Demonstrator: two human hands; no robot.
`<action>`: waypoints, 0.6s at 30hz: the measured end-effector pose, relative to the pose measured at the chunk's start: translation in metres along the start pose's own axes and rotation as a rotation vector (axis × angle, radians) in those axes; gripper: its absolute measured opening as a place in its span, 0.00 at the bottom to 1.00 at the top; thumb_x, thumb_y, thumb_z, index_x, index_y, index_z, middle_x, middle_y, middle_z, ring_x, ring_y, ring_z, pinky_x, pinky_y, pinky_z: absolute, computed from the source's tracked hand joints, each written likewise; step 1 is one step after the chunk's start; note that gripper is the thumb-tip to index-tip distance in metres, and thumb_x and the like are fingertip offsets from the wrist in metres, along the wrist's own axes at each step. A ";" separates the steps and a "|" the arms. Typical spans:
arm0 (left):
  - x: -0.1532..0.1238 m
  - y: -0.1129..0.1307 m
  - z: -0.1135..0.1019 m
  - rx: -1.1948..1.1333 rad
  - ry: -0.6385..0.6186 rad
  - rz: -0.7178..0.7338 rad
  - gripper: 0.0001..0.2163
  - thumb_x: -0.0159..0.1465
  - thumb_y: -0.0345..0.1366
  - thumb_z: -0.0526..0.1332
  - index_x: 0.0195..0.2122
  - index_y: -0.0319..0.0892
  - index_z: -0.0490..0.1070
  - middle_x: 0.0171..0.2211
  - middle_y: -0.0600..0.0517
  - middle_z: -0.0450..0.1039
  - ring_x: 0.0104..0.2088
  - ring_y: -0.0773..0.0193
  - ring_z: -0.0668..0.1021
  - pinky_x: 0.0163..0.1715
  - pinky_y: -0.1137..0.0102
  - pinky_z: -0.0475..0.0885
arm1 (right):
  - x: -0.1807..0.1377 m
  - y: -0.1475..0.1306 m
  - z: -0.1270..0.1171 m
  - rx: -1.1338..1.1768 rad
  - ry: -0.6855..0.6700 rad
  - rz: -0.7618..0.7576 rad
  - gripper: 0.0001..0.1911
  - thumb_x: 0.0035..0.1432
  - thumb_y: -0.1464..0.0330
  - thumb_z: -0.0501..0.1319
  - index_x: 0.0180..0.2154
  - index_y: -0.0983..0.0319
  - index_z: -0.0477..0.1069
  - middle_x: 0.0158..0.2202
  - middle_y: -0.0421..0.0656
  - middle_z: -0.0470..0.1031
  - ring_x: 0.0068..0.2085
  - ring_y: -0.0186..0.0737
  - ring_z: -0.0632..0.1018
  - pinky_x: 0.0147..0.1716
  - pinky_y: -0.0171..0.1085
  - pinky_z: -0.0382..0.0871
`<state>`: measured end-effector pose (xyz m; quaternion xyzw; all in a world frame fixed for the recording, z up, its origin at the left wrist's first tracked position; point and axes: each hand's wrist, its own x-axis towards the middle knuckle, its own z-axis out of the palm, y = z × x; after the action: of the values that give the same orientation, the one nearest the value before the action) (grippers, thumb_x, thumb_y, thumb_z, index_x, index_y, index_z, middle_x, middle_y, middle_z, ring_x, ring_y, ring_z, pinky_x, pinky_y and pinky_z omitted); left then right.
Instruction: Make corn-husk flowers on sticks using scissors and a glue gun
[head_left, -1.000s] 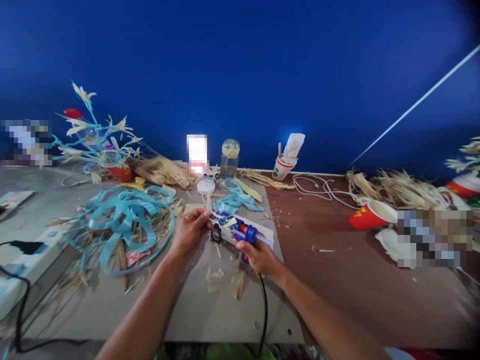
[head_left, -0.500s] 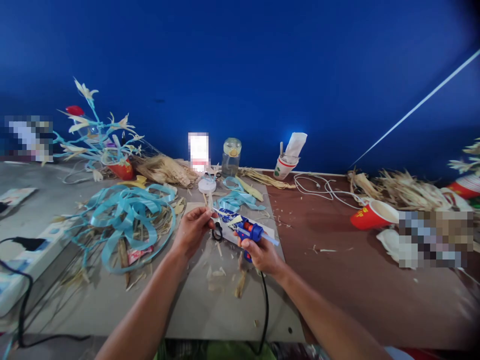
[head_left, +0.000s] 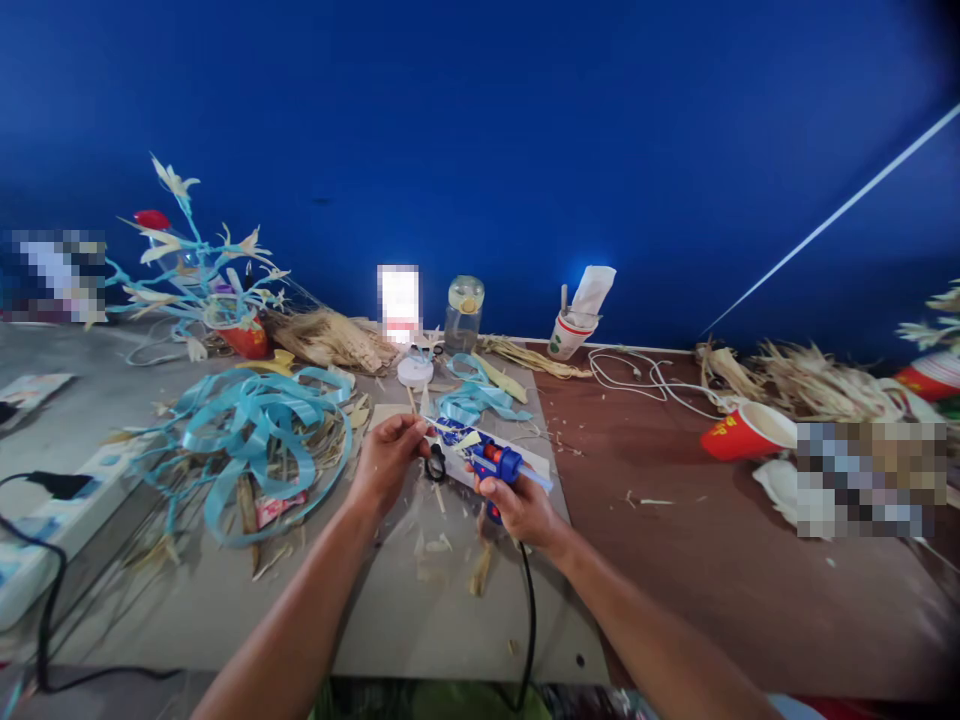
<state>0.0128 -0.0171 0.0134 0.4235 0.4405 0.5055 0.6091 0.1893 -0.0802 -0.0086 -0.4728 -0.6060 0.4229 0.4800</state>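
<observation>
My right hand (head_left: 517, 510) is wrapped round a blue hot glue gun (head_left: 495, 460), with a pale glue stick (head_left: 538, 479) poking out of its back end. The gun's nozzle end points left, toward my left hand (head_left: 390, 455). The fingertips of that hand are pinched together close to the nozzle, on something thin that is too small to make out. A pale strip of husk (head_left: 469, 440) shows against the gun's side. Black scissor handles (head_left: 435, 463) lie just under the gun, between my hands.
A tangle of light blue ribbon (head_left: 255, 430) lies left, beside a white power strip (head_left: 82, 510). Behind stand a glass jar (head_left: 463, 315), a paper cup (head_left: 571, 335) and blue-stemmed husk flowers (head_left: 195, 250). On the right lies a tipped red cup (head_left: 739, 432). Husk scraps litter the table.
Hardly anything differs. The glue gun has shifted very slightly left, and the camera view has moved a little. Both hands keep the same grip.
</observation>
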 end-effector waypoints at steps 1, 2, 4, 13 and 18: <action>0.000 0.000 0.000 -0.021 -0.002 -0.012 0.10 0.50 0.39 0.67 0.25 0.36 0.72 0.18 0.54 0.69 0.19 0.73 0.69 0.23 0.77 0.64 | 0.000 0.001 0.000 0.010 0.009 -0.001 0.21 0.52 0.50 0.58 0.30 0.62 0.73 0.25 0.43 0.73 0.27 0.38 0.72 0.28 0.36 0.68; 0.000 0.001 -0.001 -0.050 -0.004 -0.029 0.11 0.50 0.39 0.68 0.25 0.36 0.72 0.19 0.53 0.71 0.20 0.73 0.69 0.23 0.77 0.64 | -0.001 0.002 0.000 0.018 0.020 0.000 0.21 0.53 0.50 0.57 0.32 0.62 0.73 0.26 0.43 0.73 0.27 0.37 0.72 0.28 0.36 0.68; 0.001 0.001 -0.002 -0.112 -0.006 -0.067 0.11 0.49 0.39 0.68 0.25 0.36 0.72 0.22 0.52 0.73 0.20 0.74 0.69 0.23 0.77 0.65 | -0.001 0.002 -0.001 0.030 0.032 0.002 0.21 0.54 0.50 0.56 0.34 0.62 0.72 0.27 0.43 0.72 0.26 0.36 0.70 0.27 0.36 0.67; 0.004 0.000 -0.006 -0.267 -0.058 -0.114 0.11 0.48 0.37 0.70 0.25 0.36 0.71 0.25 0.51 0.74 0.20 0.75 0.68 0.24 0.77 0.66 | 0.005 -0.017 -0.004 -0.125 0.082 -0.180 0.14 0.49 0.62 0.62 0.36 0.62 0.68 0.34 0.42 0.66 0.34 0.37 0.68 0.34 0.36 0.63; 0.003 0.002 -0.004 -0.282 -0.053 -0.136 0.11 0.47 0.36 0.70 0.25 0.36 0.71 0.24 0.52 0.73 0.19 0.76 0.67 0.23 0.76 0.67 | 0.005 -0.024 -0.002 -0.240 0.148 -0.163 0.11 0.47 0.66 0.63 0.34 0.62 0.68 0.33 0.41 0.64 0.33 0.36 0.67 0.34 0.36 0.63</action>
<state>0.0084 -0.0136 0.0143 0.3162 0.3766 0.5085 0.7069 0.1871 -0.0796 0.0158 -0.5058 -0.6516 0.2709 0.4962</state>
